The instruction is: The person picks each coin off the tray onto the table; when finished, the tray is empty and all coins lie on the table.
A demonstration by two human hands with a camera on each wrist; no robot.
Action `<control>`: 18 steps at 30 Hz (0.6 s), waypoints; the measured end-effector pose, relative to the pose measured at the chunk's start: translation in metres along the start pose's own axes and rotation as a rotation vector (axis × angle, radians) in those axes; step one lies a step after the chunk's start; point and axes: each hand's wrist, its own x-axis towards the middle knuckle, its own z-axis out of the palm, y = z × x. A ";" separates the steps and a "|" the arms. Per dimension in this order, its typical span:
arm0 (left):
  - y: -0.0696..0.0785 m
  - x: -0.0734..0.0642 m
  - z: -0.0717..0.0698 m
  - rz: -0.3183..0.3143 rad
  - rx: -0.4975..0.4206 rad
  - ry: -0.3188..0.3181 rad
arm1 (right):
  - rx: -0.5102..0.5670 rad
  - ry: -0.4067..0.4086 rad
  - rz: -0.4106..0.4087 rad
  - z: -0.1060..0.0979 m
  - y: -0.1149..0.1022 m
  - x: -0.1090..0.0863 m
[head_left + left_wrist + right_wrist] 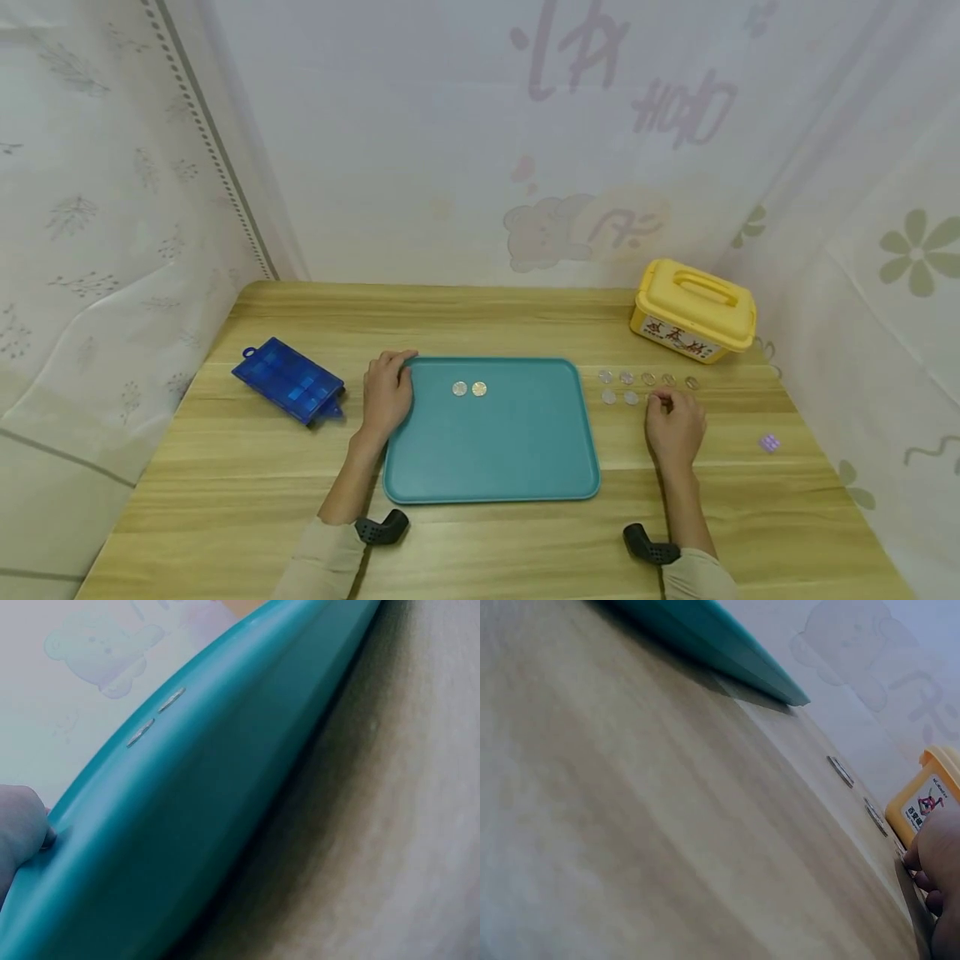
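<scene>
A teal tray (495, 450) lies on the table. Two coins, a silvery coin (460, 388) and a more golden coin (479, 389), lie side by side on it. My left hand (387, 396) holds the tray's left rim near the upper corner; its thumb (22, 825) laps over the edge in the left wrist view. To the right of the tray several coins (626, 378) form two rows. My right hand (677, 427) is at the right end of the nearer row, thumb and forefinger pinching a coin that the fingertips mostly cover.
A yellow lidded box (693, 312) with a handle stands at the back right. On the left lies a blue translucent compartment case (288, 379). A small purple block (769, 442) sits near the right edge. Patterned cloth hangs behind the wooden table (517, 550).
</scene>
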 end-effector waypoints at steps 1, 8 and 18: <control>0.000 0.000 0.000 0.000 0.000 -0.001 | 0.015 0.010 0.005 0.000 0.000 0.000; 0.001 0.001 0.000 0.010 0.000 -0.001 | 0.148 0.097 0.074 -0.003 -0.003 0.000; -0.001 0.000 0.000 0.001 0.002 0.002 | 0.150 0.081 0.087 -0.003 -0.003 -0.001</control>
